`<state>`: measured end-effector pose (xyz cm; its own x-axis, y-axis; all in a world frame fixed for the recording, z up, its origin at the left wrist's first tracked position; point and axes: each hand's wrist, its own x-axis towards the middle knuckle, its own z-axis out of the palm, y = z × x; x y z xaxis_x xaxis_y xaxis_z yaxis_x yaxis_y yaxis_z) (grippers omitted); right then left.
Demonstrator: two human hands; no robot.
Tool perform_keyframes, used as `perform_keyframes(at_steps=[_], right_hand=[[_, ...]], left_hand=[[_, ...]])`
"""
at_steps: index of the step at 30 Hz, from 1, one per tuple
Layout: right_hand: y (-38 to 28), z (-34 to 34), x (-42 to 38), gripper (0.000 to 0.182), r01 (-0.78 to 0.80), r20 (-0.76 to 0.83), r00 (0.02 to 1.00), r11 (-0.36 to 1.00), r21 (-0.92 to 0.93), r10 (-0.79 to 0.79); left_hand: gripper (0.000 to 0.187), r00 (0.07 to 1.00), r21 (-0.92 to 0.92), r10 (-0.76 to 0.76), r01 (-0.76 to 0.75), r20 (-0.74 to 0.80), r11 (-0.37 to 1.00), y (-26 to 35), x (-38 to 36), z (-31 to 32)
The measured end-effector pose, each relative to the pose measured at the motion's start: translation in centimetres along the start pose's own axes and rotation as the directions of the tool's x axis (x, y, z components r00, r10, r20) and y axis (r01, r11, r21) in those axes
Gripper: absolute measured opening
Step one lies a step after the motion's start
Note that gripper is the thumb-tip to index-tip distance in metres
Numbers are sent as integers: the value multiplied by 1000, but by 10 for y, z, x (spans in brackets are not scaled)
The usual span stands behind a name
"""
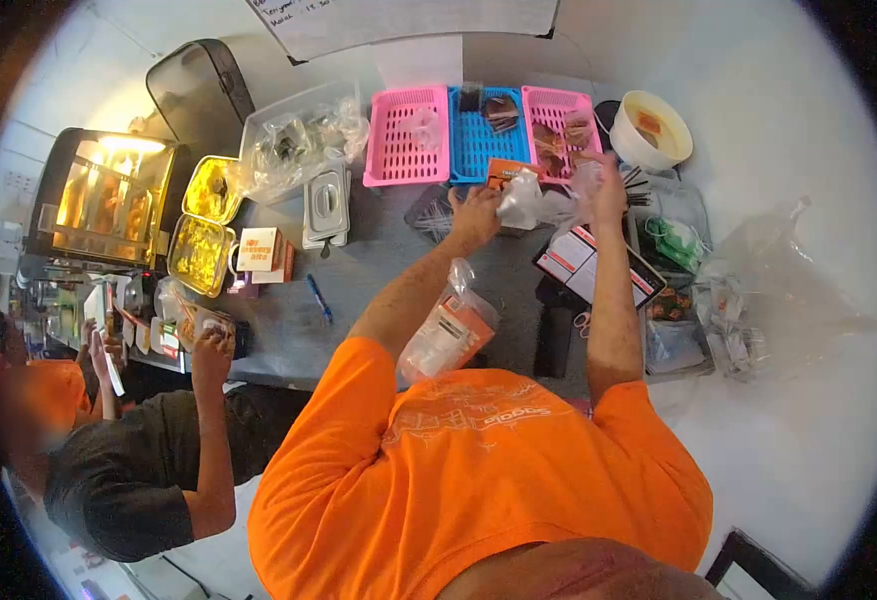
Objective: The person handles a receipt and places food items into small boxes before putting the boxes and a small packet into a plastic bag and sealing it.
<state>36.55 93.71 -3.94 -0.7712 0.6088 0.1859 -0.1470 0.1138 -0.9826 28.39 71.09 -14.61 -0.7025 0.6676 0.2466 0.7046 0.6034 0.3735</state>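
My right hand (609,190) is closed on a crumpled clear plastic bag (587,178) in front of the right pink basket. My left hand (474,218) lies at the left end of the bunched plastic, its fingers spread; whether it touches the plastic is hard to see. An orange printed packet (509,173) shows just behind the plastic, partly covered. Left of my left hand is a dark container with clear straw-like pieces (429,215). Nearer my body stands a tied clear bag (449,330) with an orange-and-white box inside. A printed menu-like board (599,265) lies under my right forearm.
Pink (409,172) and blue (479,165) baskets line the back, with a white tub (651,130) at right. A lit display warmer (109,200), foil-lined case (202,257), small box (264,255) and blue pen (320,298) are left. A co-worker (139,470) in black works there.
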Motion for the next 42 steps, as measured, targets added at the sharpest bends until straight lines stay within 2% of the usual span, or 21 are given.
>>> perform_keyframes(at_steps=[1, 2, 3, 5, 8, 10, 13, 16, 17, 19, 22, 24, 26, 28, 29, 31, 32, 35, 38, 41, 42], right_hand=[[7, 0, 6, 38, 297, 162, 952, 903, -310, -258], [-10, 11, -5, 32, 172, 255, 966, 817, -551, -31], [-17, 24, -15, 29, 196, 319, 947, 742, -641, 26], [-25, 47, -26, 23, 268, 417, 896, 565, -780, 151], [8, 67, -30, 25, 331, 446, 890, 541, -773, 92], [7, 72, -33, 26, 271, 390, 917, 585, -764, 86], [11, 71, -35, 25, 212, 364, 925, 645, -734, 109], [34, 54, -30, 22, 227, 437, 896, 765, -602, 77], [31, 52, -29, 21, 240, 469, 882, 810, -535, 49], [27, 45, -34, 20, 230, 421, 907, 827, -513, 8], [24, 38, -36, 22, 195, 303, 952, 831, -520, -34], [31, 36, -37, 22, 171, 232, 971, 837, -520, -54], [39, 39, -40, 22, 159, 188, 980, 850, -502, -73], [41, 41, -39, 23, 89, 196, 980, 838, -538, 21], [41, 42, -40, 24, 55, 200, 977, 829, -556, 69], [39, 44, -41, 22, 69, 206, 978, 891, -449, 28], [37, 44, -41, 22, 77, 207, 978, 916, -394, 7], [31, 38, -42, 20, 31, 118, 993, 958, -285, 3], [27, 30, -39, 20, -39, 38, 998, 968, -250, 50], [27, 20, -38, 21, -132, -127, 984, 991, -34, 127], [27, 17, -36, 20, -178, -117, 975, 980, 83, 187]], left_hand=[[41, 997, -130, -73, 74, 15, 989, -1, 2, -2], [38, 989, -256, -143, 148, 39, 955, -6, 6, -2], [36, 976, -373, -208, 218, 68, 902, -11, 8, -2], [33, 983, -415, -179, 147, -39, 898, -16, 8, -2], [30, 977, -502, -131, 30, -168, 864, -21, 7, -7], [30, 974, -598, -80, -65, -214, 799, -18, 12, -26], [30, 956, -494, 20, -169, -294, 853, -14, 14, -43], [25, 951, -416, 48, -178, -304, 892, -16, 16, -41], [23, 959, -442, 2, -133, -284, 887, -15, 18, -41], [21, 968, -490, -85, -43, -236, 870, -12, 21, -40], [24, 972, -642, -166, 20, -168, 767, -13, 25, -27], [28, 913, -617, -139, -142, -383, 774, 12, 26, -44], [34, 892, -542, -6, -269, -452, 797, 23, 20, -51], [43, 908, -444, 223, -373, -354, 815, 20, 14, -49], [46, 936, -481, 202, -323, -287, 815, 15, 13, -43], [52, 976, -545, 161, -217, -148, 810, 4, 13, -30], [56, 970, -543, 147, -231, -195, 807, 5, 13, -34], [50, 961, -506, 142, -248, -239, 826, 0, 21, -27], [47, 943, -408, 157, -273, -294, 871, -3, 26, -27], [37, 978, -154, 173, -190, -117, 970, -8, 31, -14], [36, 985, -39, 166, -168, -48, 985, -6, 30, -9]])
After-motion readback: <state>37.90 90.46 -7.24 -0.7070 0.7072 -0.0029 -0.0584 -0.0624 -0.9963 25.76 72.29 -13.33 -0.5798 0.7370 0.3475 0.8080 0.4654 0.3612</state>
